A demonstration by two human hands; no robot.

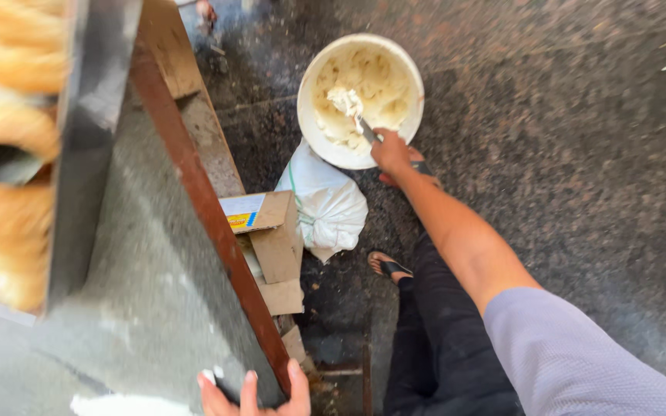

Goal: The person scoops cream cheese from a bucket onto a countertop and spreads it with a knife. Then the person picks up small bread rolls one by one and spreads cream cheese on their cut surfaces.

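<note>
My right hand (391,151) reaches down to a white bucket (311,85) on the dark stone floor. It grips the handle of a metal scoop (358,119) whose end is loaded with pale, sticky dough. The bucket is partly filled with the same dough. My left hand (254,394) rests at the bottom edge of the view on the edge of a grey counter (148,285), fingers spread over the rim; it holds nothing that I can see.
A tied white sack (325,204) and an open cardboard box (267,239) lie beside the counter's red-brown edge. A metal tray (79,139) with golden fried food sits at the left. My sandalled foot (385,266) and dark trouser leg stand below the bucket.
</note>
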